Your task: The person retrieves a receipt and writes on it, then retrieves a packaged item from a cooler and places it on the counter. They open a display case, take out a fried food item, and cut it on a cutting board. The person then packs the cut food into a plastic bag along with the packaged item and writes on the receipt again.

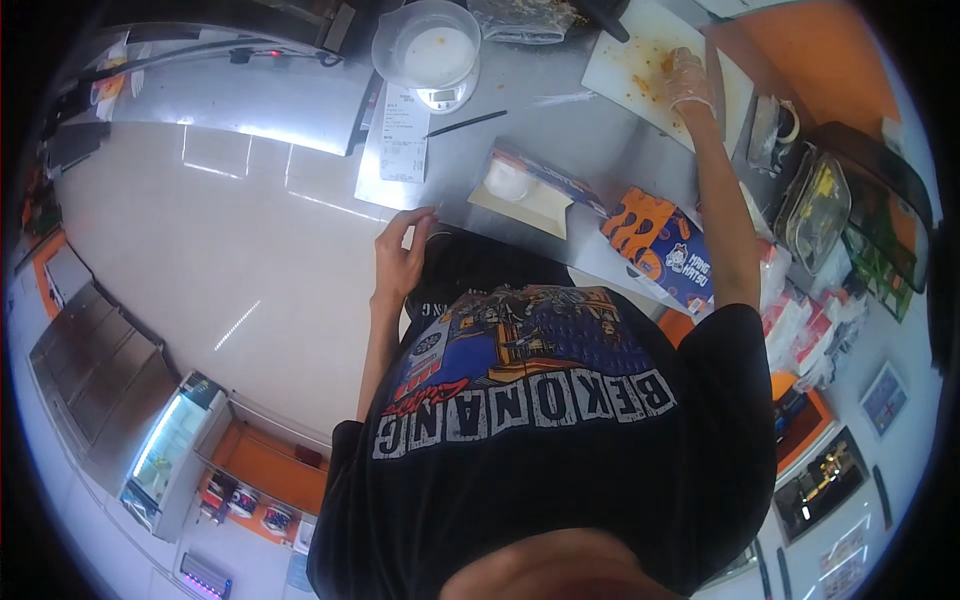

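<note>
My right hand, in a clear plastic glove, rests over a white cutting board at the upper right. Its fingers touch orange-brown food bits; whether they grip any is unclear. Beside it on the board lies a long, narrow metallic strip, perhaps a knife blade. My bare left hand is loosely bent at the near edge of the steel table, with nothing visible in it. An unfolded food box holding a white rounded item sits between the hands.
A plastic bowl stands on a white kitchen scale. Nearby lie a printed receipt and a black stick-like object. A printed carton is below my right forearm; a tape roll and plastic containers stand at right.
</note>
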{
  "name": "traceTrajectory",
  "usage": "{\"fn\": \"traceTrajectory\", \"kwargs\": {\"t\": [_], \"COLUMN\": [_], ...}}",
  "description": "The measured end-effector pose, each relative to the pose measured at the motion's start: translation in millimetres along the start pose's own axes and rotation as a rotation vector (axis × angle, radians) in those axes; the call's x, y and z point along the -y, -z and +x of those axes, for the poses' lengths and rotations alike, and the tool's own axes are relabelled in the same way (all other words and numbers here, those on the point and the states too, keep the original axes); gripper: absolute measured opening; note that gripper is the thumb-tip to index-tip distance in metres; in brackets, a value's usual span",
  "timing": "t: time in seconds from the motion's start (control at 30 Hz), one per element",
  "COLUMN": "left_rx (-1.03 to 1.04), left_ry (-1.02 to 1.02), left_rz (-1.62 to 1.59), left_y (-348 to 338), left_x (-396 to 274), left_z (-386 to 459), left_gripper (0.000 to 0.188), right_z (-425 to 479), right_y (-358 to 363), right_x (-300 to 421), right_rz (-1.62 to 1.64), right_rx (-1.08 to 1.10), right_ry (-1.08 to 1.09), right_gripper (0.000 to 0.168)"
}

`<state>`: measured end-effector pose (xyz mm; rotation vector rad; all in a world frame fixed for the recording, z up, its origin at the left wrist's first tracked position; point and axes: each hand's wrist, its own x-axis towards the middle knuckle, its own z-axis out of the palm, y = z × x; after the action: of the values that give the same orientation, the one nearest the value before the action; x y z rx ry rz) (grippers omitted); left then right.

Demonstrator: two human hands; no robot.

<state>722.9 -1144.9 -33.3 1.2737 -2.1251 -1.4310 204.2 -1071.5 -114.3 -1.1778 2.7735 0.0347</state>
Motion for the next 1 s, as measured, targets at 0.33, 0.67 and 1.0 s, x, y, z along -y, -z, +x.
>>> {"fn": "traceTrajectory", "kwargs": {"t": [0.33,0.67,1.0], "left_rx": [0.239,0.32,0.269], "left_ry": [-0.246,-0.445,-0.442], "left_rz": [0.054,0.098,0.119], "left_y": [16.1,-75.7,-80.0], "left_x": [21.1,23.4,30.4], "left_z": [51.0,75.6,66.3], "left_gripper": [0.022,0.041,0.048], "right_z": [-162.3,-261.2,-264.4], "right_y": [169.9,14.3,-47.2], "right_x": [49.5,168.7,192.6], "right_rz": [1.376,1.719,0.254], "right_rx": [0.295,0.53,-0.153], "right_ry": [-0.253,-0.859,-0.334], "right_gripper": [0.04,0.038,0.057]}}
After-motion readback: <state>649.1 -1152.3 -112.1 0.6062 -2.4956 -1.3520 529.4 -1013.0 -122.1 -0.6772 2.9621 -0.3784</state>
